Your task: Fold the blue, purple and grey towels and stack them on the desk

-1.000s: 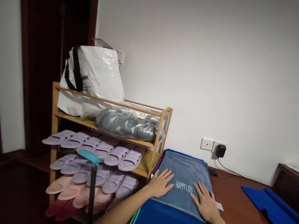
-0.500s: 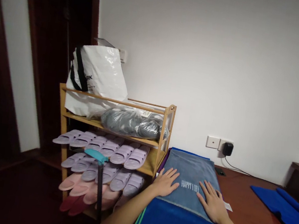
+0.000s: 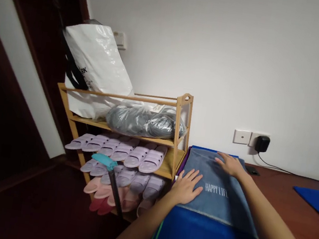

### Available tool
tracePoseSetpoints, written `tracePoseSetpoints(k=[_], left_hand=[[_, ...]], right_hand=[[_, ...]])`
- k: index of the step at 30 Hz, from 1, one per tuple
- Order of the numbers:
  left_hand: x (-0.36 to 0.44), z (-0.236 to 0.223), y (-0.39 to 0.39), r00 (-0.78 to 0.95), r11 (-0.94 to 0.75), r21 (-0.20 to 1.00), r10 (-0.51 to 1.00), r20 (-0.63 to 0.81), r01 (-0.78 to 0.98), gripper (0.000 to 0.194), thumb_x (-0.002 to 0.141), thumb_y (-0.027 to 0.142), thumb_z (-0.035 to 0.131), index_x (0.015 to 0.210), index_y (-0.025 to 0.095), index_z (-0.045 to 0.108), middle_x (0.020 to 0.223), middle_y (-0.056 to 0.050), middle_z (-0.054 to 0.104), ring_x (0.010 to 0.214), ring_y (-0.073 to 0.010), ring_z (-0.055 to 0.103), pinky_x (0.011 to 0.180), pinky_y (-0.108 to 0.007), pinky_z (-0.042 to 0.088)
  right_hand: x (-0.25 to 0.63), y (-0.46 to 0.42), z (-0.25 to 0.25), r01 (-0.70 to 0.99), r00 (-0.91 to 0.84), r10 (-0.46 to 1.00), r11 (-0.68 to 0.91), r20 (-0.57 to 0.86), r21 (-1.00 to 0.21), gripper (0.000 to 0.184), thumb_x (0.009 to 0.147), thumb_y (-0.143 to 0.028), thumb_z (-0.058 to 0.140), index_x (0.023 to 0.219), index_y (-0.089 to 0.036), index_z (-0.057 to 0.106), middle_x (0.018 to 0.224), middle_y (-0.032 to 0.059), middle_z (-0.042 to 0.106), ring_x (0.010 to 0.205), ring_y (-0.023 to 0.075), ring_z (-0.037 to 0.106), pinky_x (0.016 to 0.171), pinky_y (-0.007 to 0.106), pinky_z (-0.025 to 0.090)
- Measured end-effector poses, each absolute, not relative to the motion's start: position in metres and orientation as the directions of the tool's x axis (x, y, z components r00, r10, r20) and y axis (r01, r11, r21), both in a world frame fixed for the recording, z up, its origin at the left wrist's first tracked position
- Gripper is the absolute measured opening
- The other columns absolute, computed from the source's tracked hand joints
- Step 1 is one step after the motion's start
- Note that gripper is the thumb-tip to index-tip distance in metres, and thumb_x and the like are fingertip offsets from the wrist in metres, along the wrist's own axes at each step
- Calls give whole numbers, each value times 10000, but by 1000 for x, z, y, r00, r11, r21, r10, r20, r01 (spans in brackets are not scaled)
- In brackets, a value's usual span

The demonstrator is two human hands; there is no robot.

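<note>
A grey-blue towel (image 3: 203,206) with white "HAPPY LIFE" lettering lies flat on a stack of cloths. My left hand (image 3: 187,187) rests on its left side, palm down with the fingers spread. Farther back, my right hand (image 3: 229,164) lies across the towel near its far edge, fingers stretched out and holding nothing. Beneath, a blue cloth (image 3: 190,236) with a green edge reaches towards me. Purple and blue edges of other cloths show at the stack's left and far sides.
At the left stands a wooden shoe rack (image 3: 176,154) with lilac slippers (image 3: 153,159), a plastic-wrapped grey bundle (image 3: 144,121) and a white bag (image 3: 96,58). A teal-topped pole (image 3: 105,161) leans before it. A black adapter (image 3: 262,143) is plugged in; a blue cloth (image 3: 315,200) lies right.
My right hand has moved from the towel's right side to near its far edge. My left hand stays on the left side. The view has tilted and shifted.
</note>
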State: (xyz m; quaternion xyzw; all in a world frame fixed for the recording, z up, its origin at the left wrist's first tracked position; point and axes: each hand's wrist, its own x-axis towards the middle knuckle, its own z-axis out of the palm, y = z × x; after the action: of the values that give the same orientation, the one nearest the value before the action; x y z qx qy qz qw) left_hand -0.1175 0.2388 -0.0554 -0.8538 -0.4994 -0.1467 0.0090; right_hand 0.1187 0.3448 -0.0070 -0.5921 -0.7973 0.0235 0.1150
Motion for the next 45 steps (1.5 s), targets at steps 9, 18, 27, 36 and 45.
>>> tracePoseSetpoints(k=[9,18,27,36,45], left_hand=[[-116,-60,239,466,-520,99,822,327,848,487,956,478,335,1402,281,342,1485,-28,316,1372,-223,221,1104,-491,157],[-116,-60,237,454,-507,101,832,319,856,496,953,504,321,1387,268,361,1482,-33,321,1372,-218,221,1098,-490,192],[-118,-62,238,452,-501,121,843,293,857,522,951,523,281,1411,280,328,1502,-21,278,1382,-233,185,1106,-504,150],[-117,-60,241,464,-500,138,856,228,855,547,950,542,231,1430,287,298,1511,-14,253,1389,-240,160,1105,-509,131],[-116,-56,243,463,-490,94,860,215,866,535,943,526,272,1412,276,337,1503,-16,276,1383,-223,190,1091,-508,177]], right_hand=[[114,416,-85,981,-86,996,83,-8,-173,781,781,-763,119,1437,-349,216,1537,23,116,1400,302,87,1073,596,150],[172,406,-75,989,38,999,-32,36,-143,770,815,-697,100,1436,-271,263,1508,78,224,1365,310,226,1043,630,195],[133,350,-61,992,-117,967,126,226,-29,642,869,-611,141,1389,-290,339,1482,48,296,1370,234,228,1062,526,233],[130,254,-71,976,-198,943,214,268,-32,714,832,-708,148,1413,-322,300,1478,62,303,1374,314,200,1024,605,219],[144,227,-78,972,-225,945,235,237,-16,685,854,-684,133,1411,-323,300,1491,25,271,1377,257,219,1034,540,265]])
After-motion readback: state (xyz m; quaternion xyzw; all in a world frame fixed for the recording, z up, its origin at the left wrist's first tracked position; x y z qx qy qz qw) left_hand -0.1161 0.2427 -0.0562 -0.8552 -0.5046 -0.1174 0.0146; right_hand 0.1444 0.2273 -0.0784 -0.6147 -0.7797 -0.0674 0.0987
